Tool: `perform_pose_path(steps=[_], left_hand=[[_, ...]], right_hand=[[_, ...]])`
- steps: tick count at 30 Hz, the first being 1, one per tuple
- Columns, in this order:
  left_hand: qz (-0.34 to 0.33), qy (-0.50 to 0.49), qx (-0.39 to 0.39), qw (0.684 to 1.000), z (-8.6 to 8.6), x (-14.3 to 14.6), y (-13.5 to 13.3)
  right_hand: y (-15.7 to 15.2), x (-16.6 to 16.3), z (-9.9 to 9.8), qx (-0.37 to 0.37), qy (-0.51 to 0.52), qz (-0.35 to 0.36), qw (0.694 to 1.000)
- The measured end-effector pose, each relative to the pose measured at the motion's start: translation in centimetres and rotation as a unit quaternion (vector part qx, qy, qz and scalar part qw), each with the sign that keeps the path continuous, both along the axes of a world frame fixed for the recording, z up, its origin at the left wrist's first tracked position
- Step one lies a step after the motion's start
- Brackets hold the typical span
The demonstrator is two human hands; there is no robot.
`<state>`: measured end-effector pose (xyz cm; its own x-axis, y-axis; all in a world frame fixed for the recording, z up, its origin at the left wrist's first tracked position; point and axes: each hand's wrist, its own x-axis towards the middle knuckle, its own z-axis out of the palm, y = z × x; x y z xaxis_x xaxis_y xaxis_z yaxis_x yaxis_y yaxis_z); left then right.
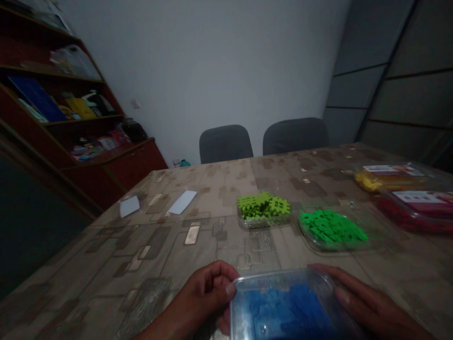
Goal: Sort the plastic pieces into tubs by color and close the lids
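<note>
The left hand (pixel 210 293) has its grip pinched on the far-left corner of a clear box (pixel 279 277) over the near table (pixel 106 264); the far edge runs crosswise, long axis unclear; the right hand (pixel 371 300) clasps its right side.

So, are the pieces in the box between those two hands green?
No, the pieces in the box between the left hand and right hand are blue.

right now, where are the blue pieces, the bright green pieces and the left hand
Blue pieces (pixel 292 309): head view, on the middle of their visible part.
Bright green pieces (pixel 331 227): head view, on the pile's middle.
Left hand (pixel 202 296): head view, near the thumb's base.
</note>
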<state>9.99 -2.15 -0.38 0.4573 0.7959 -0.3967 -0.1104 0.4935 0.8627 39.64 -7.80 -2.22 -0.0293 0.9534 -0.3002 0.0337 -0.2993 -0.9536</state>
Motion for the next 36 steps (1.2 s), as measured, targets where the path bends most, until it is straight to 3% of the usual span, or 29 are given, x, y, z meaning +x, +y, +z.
perform_pose_path(steps=[7, 15, 18, 21, 26, 32, 36], left_hand=[[0.019, -0.016, -0.015, 1.000, 0.5, 0.0, -0.6], [0.046, 0.019, 0.009, 0.999, -0.4, 0.6, -0.4], [0.071, 0.017, 0.004, 0.997, -0.3, 0.9, -0.3], [0.055, 0.021, 0.004, 0.998, 0.0, 0.9, -0.2], [0.025, 0.022, 0.007, 0.999, 0.2, 0.7, -0.2], [0.054, 0.015, 0.010, 0.998, -0.5, 0.6, -0.6], [0.041, 0.005, 0.012, 0.999, 0.0, 0.4, -0.6]], right_hand=[[-0.1, 0.1, -0.4, 0.056, -0.171, -0.050, 0.982], [-0.2, 0.1, -0.7, 0.036, -0.190, -0.058, 0.979], [-0.2, 0.1, -0.8, 0.028, -0.179, -0.053, 0.982], [-0.2, 0.0, -0.8, 0.035, -0.158, -0.043, 0.986], [-0.2, 0.2, -0.5, 0.000, -0.034, 0.001, 0.999], [0.0, 0.2, -0.1, -0.047, 0.095, 0.036, 0.994], [0.1, -0.1, 0.7, -0.029, 0.046, 0.023, 0.998]])
